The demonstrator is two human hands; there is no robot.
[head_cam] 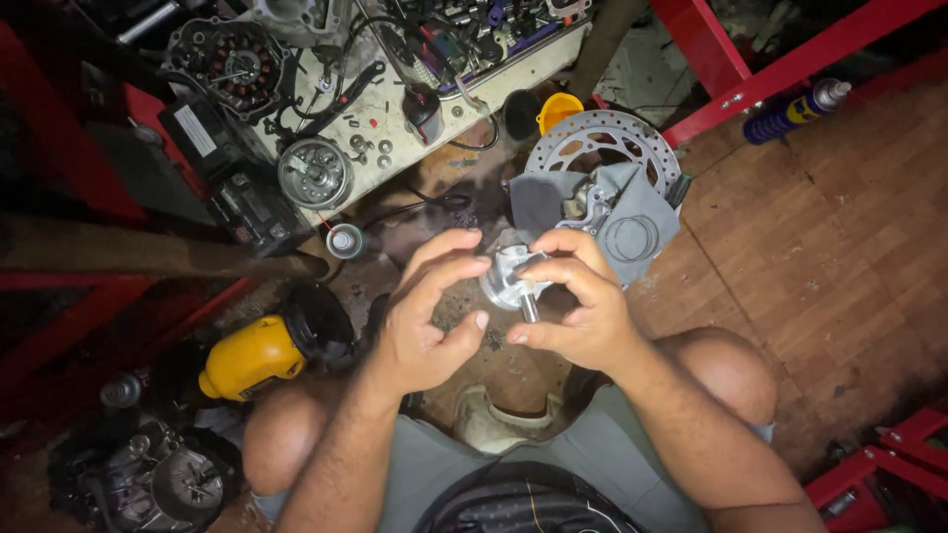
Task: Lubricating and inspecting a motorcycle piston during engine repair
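Observation:
I hold a small silver engine piston between both hands above my knees. My right hand grips it from the right, fingers curled over its top, with a thin metal rod pointing down below the thumb. My left hand touches the piston's left side with its fingertips, thumb bent underneath. Just beyond the hands a grey cloth lies on the floor with a metal part on it, partly over a brake disc.
A yellow and black power tool lies by my left knee. A board at top left carries engine parts, a stator cover and a round clutch part. A blue spray can leans near red frame bars. An engine casing sits bottom left.

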